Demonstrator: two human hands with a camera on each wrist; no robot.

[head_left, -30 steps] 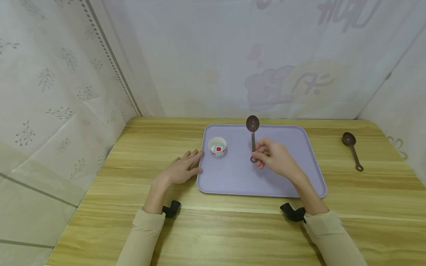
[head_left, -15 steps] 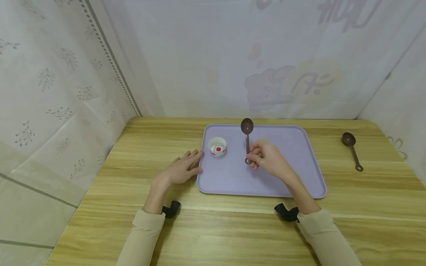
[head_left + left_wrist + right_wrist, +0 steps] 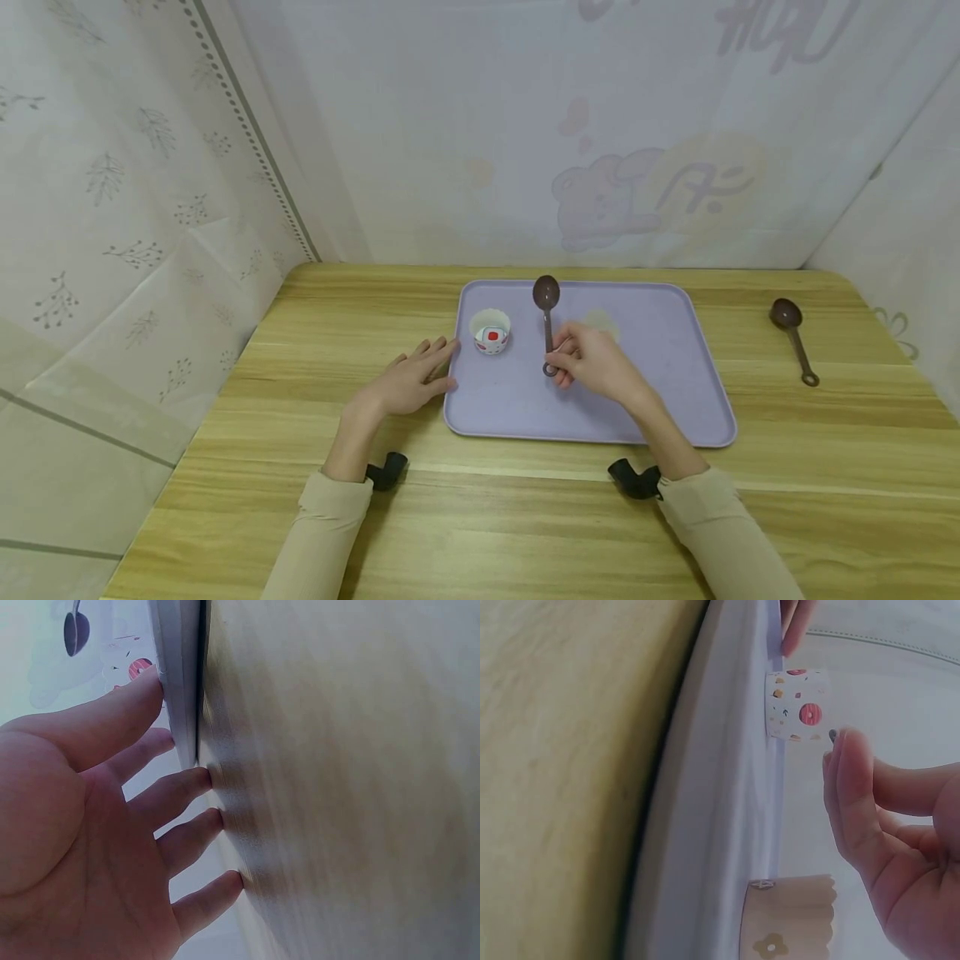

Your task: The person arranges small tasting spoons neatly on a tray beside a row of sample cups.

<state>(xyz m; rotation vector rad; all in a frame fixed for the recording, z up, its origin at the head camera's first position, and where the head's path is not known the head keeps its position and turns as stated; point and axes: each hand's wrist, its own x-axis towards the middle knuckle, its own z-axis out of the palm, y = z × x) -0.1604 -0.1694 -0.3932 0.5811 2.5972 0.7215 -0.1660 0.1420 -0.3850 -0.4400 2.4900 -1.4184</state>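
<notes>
Your right grip (image 3: 596, 362), pinching the dark-brown plastic spoon (image 3: 547, 322) near centre frame, has moved left, uncovering a beige scalloped cup (image 3: 791, 915); the spoon is nearer the white patterned cup (image 3: 491, 337). Your relaxed left grip (image 3: 405, 385) touches the lilac rectangular tray (image 3: 517, 404).

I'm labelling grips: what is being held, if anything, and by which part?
The right hand pinches a brown spoon near the ring end of its handle; the left hand holds nothing.

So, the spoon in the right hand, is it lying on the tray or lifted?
Lifted: the right hand pinches the brown spoon, and the left wrist view shows its bowl clear of the purple tray.
</notes>
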